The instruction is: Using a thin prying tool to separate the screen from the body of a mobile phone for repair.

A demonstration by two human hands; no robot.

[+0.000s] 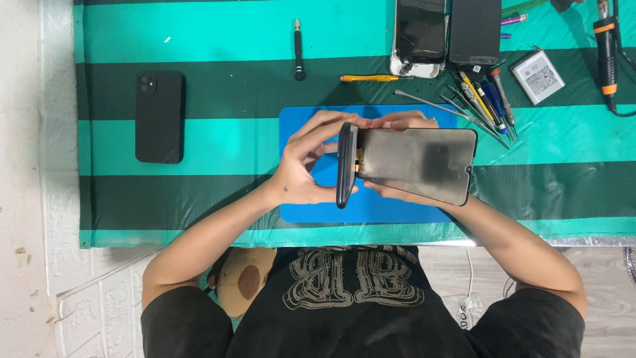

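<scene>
The left hand [301, 169] is gripping a dark phone body [346, 166], which is standing on edge above a blue mat [397, 205]; the thumb is pressing the near end and the fingers are curling over the far end. The right hand [404, 159] is mostly hidden behind a screen panel [417, 162] — it is holding the panel from underneath, fingertips showing past the far edge, though how tightly the fingers are closing I cannot tell. The panel is lying nearly flat to the right of the body, and the two are joining along one edge, where a small orange strip, possibly a flex cable [358, 162], is showing.

The mat is lying on a table cover [199, 40] striped in teal and dark green. Well to the left a black phone [159, 117] is lying camera side up. Far from the person, a black tool [299, 50] is lying upright in the scene, and a yellow-handled tool [368, 78] is resting to its right. At the far edge are sitting an opened phone [419, 36] and a dark slab [474, 32], just beside each other. To the right of the panel a bunch of tools [480, 99] is fanning out — and beyond them a battery [537, 76] and a black-and-orange tool [606, 53].
</scene>
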